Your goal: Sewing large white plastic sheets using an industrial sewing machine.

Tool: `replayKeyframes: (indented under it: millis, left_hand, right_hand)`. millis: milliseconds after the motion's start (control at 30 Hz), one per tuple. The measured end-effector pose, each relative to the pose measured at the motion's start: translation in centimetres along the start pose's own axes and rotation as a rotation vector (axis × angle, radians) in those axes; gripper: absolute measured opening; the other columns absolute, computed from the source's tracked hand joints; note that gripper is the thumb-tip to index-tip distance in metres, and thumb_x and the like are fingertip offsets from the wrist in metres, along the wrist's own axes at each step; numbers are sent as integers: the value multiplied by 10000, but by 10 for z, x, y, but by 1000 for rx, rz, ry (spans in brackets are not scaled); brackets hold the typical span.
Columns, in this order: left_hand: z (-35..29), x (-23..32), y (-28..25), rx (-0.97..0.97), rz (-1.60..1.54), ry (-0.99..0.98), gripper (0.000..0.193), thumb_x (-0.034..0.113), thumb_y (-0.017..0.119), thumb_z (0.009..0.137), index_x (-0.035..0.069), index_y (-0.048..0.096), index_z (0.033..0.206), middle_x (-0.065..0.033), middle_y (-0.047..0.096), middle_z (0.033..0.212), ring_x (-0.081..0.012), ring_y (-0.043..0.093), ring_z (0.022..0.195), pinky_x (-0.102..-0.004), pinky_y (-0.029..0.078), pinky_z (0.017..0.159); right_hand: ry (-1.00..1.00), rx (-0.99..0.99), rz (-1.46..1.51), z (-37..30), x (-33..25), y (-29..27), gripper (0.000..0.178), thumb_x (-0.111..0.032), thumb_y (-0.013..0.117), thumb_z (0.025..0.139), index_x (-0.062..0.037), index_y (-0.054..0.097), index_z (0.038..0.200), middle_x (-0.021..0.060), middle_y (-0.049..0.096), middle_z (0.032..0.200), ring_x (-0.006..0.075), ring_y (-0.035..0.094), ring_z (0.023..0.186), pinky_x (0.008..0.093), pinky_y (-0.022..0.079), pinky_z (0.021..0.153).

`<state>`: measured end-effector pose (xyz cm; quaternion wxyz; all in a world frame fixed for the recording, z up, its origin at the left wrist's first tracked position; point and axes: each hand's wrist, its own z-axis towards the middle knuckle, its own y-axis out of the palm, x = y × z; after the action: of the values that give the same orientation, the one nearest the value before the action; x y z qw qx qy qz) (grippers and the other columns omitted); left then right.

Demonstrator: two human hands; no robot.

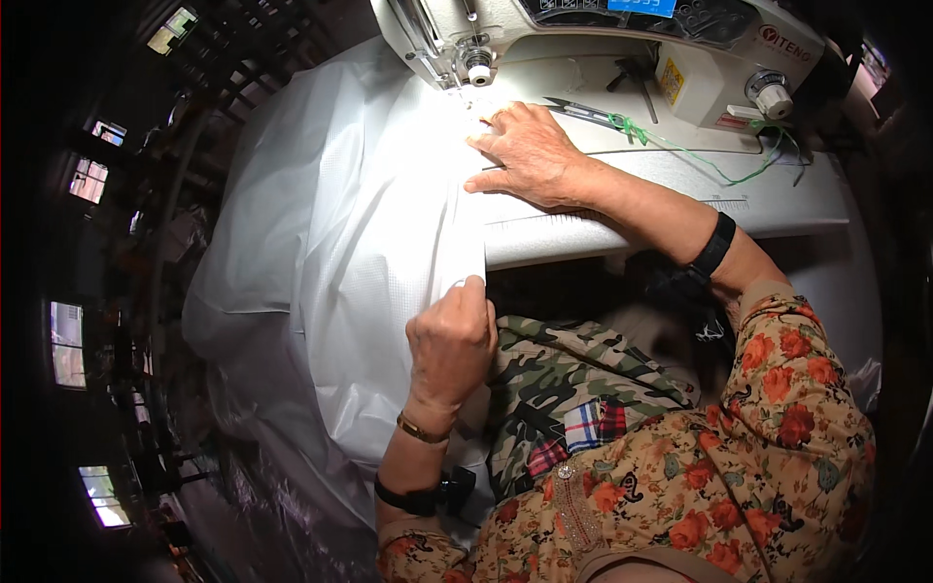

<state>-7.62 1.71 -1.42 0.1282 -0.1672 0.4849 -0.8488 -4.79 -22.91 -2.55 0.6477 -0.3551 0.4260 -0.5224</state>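
Note:
A large sheet of white fabric (pixel 360 243) runs under the needle area of a white sewing machine (pixel 603 58) and drapes off the table to the left. Near the table's front edge, my left hand (pixel 452 335) is closed on the fabric's right edge. My right hand (pixel 530 155) lies with its fingers spread, palm down, just right of the needle. Its fingertips press on the fabric edge, where bright lamp light washes out the detail. The presser foot is hard to make out in that glare.
Thread snips (pixel 583 114) lie behind my right hand, with green thread (pixel 719 170) trailing to the right. A black tool (pixel 637 83) sits on the machine bed. A printed ruler scale (pixel 544 216) follows the table's front edge. Camouflage cloth (pixel 573 374) covers my lap.

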Motion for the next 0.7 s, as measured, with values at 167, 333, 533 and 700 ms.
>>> replayKeyframes:
  millis: [167, 333, 533, 700]
  left_hand:
    - [30, -4, 9, -59, 27, -69, 125, 32, 611, 818, 46, 518, 737, -138, 563, 598, -332, 583, 520, -411, 456, 492]
    - [60, -14, 20, -99, 105, -109, 130, 43, 600, 830, 35, 529, 722, -168, 589, 591, -338, 620, 544, -420, 486, 519]
    - [88, -27, 33, -102, 129, -182, 132, 52, 599, 817, 13, 565, 696, -197, 617, 628, -366, 647, 604, -445, 517, 587]
    - [110, -39, 44, -69, 89, -213, 129, 32, 596, 790, -10, 623, 671, -222, 635, 670, -377, 666, 666, -454, 531, 631]
  right_hand:
    - [6, -19, 72, 0, -3, -4, 694, -622, 564, 857, -41, 636, 1229, 207, 590, 1152, 320, 471, 1179, 452, 309, 1033]
    - [-12, -47, 127, 2, -2, -7, 616, -501, 584, 878, 2, 593, 1234, 227, 559, 1187, 329, 455, 1185, 443, 268, 1081]
    - [-6, -80, 179, 6, -1, -3, 407, -353, 474, 936, -11, 635, 1088, 204, 559, 1196, 325, 457, 1201, 484, 253, 1090]
    - [-9, -47, 150, 6, 4, 5, 280, -199, 454, 933, -44, 654, 1054, 154, 569, 1183, 289, 465, 1207, 465, 269, 1087]
